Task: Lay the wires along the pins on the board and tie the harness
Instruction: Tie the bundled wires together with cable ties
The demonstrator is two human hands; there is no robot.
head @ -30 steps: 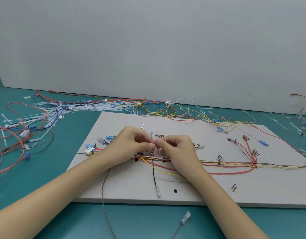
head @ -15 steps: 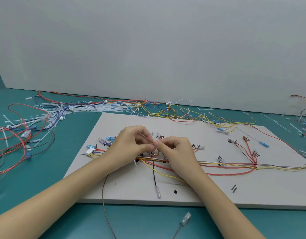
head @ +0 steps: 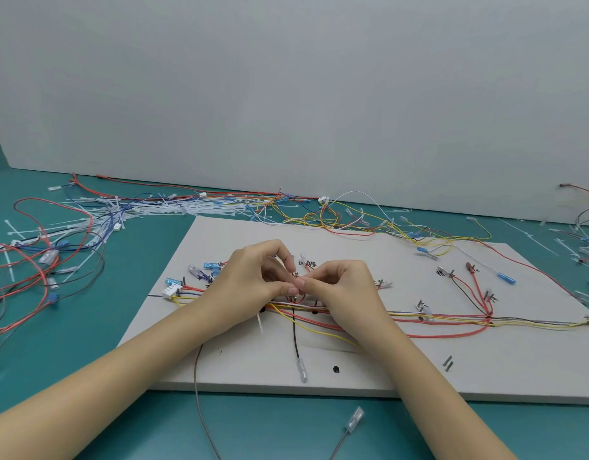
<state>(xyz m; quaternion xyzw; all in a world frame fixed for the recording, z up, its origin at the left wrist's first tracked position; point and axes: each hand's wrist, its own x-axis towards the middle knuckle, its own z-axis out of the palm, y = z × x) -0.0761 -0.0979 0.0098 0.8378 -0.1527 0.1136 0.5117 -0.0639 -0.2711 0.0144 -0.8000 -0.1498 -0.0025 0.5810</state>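
A white board (head: 419,370) lies on the teal table. A bundle of red, yellow and black wires (head: 452,318) runs across it between metal pins. My left hand (head: 250,280) and my right hand (head: 342,287) meet fingertip to fingertip just above the bundle at the board's middle. Both pinch a small white cable tie. Its tail (head: 260,323) sticks out below my left hand; the rest is hidden by my fingers. A white connector (head: 171,290) ends the bundle on the left. A black wire with a clear terminal (head: 301,370) hangs toward the front edge.
A heap of white cable ties (head: 173,207) and loose wires (head: 37,260) covers the table at the back left. More wires (head: 352,224) trail over the board's far edge. A grey wire (head: 200,410) and a clear terminal (head: 354,419) lie in front of the board.
My fingertips have shifted slightly left and closed tighter together over the bundle. The white tie tail has appeared below my left hand.
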